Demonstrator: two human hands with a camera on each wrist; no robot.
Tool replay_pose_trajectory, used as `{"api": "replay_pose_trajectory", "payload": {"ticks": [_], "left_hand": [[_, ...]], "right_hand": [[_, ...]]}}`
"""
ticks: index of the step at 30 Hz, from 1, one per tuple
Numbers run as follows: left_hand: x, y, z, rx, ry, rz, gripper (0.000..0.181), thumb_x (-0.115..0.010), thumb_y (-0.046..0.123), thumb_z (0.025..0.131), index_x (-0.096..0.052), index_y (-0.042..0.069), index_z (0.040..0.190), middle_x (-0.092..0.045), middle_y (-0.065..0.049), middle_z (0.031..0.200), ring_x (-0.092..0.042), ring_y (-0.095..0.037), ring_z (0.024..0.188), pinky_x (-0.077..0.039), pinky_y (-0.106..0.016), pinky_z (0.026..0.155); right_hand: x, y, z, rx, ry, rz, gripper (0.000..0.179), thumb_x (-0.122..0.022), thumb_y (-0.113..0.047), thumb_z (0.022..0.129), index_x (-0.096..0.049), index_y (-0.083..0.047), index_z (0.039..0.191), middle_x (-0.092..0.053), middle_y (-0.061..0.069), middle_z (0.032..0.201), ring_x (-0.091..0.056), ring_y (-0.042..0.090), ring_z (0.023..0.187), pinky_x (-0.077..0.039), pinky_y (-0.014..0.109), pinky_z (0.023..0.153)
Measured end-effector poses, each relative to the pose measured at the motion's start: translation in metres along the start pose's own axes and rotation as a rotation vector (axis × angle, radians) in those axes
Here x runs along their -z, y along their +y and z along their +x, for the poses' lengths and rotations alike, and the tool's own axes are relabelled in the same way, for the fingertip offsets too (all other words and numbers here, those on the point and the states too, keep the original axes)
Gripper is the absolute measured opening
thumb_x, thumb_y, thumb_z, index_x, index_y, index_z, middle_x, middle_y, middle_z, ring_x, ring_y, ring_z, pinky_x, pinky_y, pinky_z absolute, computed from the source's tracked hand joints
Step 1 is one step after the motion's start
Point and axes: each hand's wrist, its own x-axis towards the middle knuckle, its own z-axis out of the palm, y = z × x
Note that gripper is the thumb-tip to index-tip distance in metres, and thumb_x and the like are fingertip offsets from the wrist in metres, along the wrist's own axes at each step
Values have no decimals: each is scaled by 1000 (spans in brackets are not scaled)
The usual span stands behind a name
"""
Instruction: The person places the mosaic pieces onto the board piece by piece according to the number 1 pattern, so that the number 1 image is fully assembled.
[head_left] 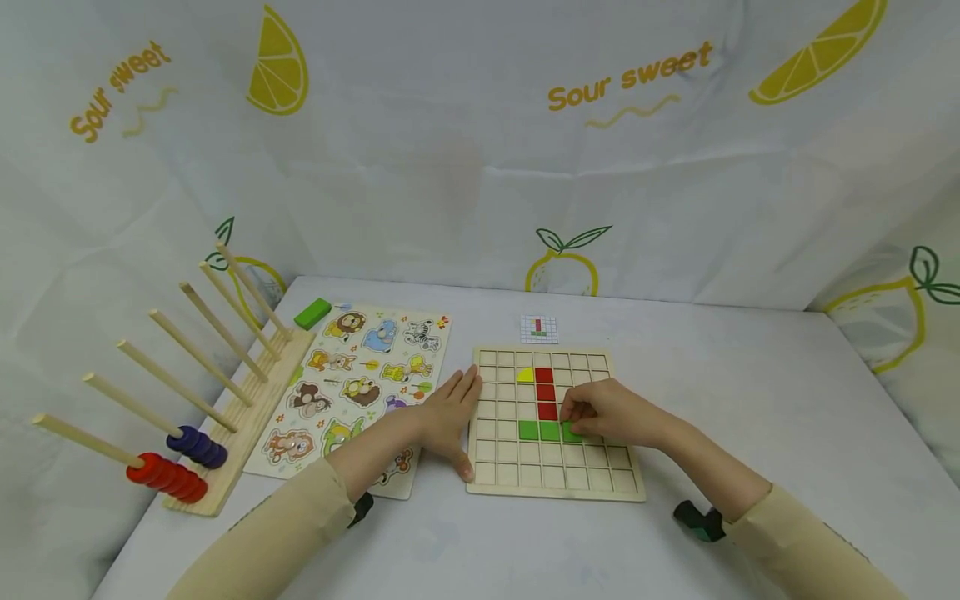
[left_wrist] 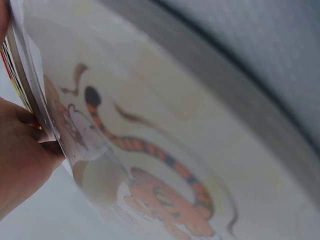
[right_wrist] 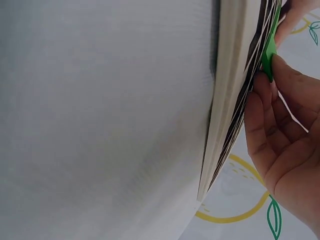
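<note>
A wooden grid board [head_left: 555,494] lies in the middle of the table in the head view. My left hand [head_left: 448,417] rests along its left edge, fingers spread and nearly straight. My right hand [head_left: 617,412] pinches a green square tile [head_left: 572,432] between thumb and fingers at the right end of a green row. The right wrist view shows the thumb on this green tile [right_wrist: 270,57], close against the board's face. Two green tiles [head_left: 538,431] sit to its left. Above them stand three red tiles [head_left: 545,392] in a column, with a yellow curved tile [head_left: 526,375] beside the top one.
Behind the board lies a small pattern card [head_left: 538,329]. To the left are an animal puzzle board [head_left: 412,321], a green block [head_left: 312,313] and a wooden peg rack [head_left: 225,446] with red rings [head_left: 167,477] and blue rings [head_left: 197,447]. A printed cloth [head_left: 442,167] hangs behind.
</note>
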Motion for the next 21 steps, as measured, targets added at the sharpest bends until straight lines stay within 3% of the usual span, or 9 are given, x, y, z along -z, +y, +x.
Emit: {"api": "replay_pose_trajectory", "payload": {"ticks": [21], "left_hand": [[0,1,0,4,8,-2,139,-87,54,64,0,2,159,13,-14,168,8,-33,157,-6,-42,130]], "right_hand": [[-1,-1,-1,4,7,10,13,-74,-5,85,-70,-17,90,-66,-6,85,-55,6,79,-50,18,70]]}}
